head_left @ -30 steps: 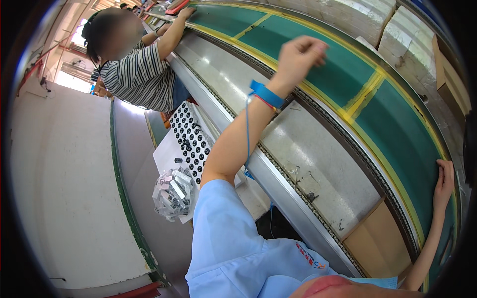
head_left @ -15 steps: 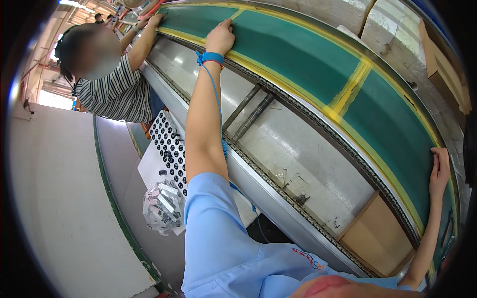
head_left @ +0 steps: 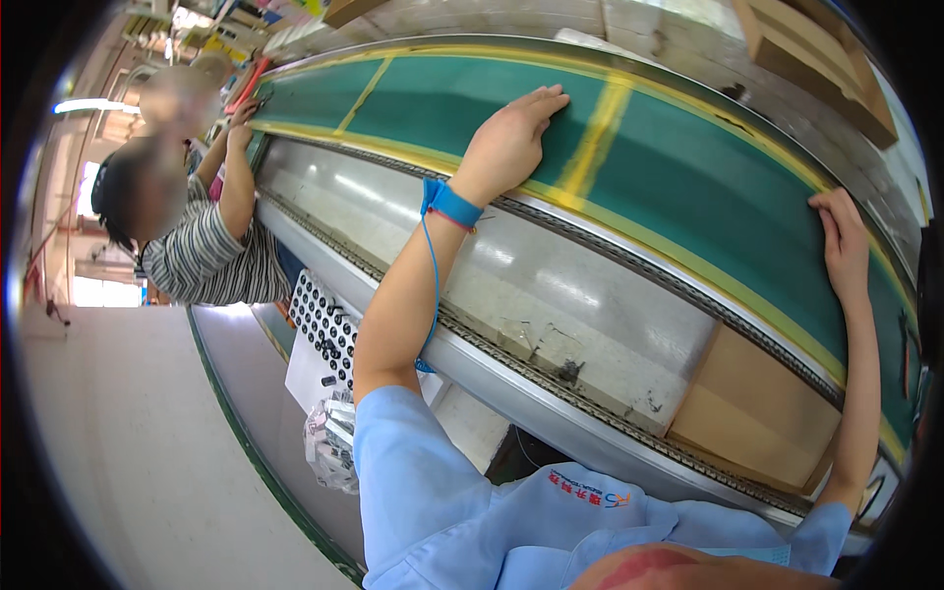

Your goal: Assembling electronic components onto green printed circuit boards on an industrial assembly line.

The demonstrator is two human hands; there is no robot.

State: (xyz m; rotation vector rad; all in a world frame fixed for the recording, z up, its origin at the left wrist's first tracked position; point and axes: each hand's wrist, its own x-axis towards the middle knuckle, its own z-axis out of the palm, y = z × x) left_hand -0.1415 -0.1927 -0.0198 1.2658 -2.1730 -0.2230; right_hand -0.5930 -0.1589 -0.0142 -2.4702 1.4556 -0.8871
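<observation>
A long green mat [head_left: 708,147] edged with yellow tape stretches in front of me. My left hand [head_left: 506,143] rests over it, just left of a wide yellow cross strip [head_left: 595,138]; its fingers reach out to the right and I see nothing held. A blue wrist strap [head_left: 455,205] with a cord circles that wrist. Further right, my right hand [head_left: 846,241] touches the mat near its far taped edge, fingers extended and apparently empty. The undersides of both hands are hidden.
A chain rail [head_left: 639,261] borders the mat's near side, with a cardboard piece [head_left: 757,403] below. At left are a person in a striped shirt [head_left: 221,261], a white sheet of round black parts [head_left: 320,320] and a plastic bag [head_left: 332,442]. A cardboard box [head_left: 826,74] stands far right.
My left hand has shifted right along the mat, from beside the left cross strip toward the wider one, and its fingers have straightened. The view has turned; my right hand stays near the far edge.
</observation>
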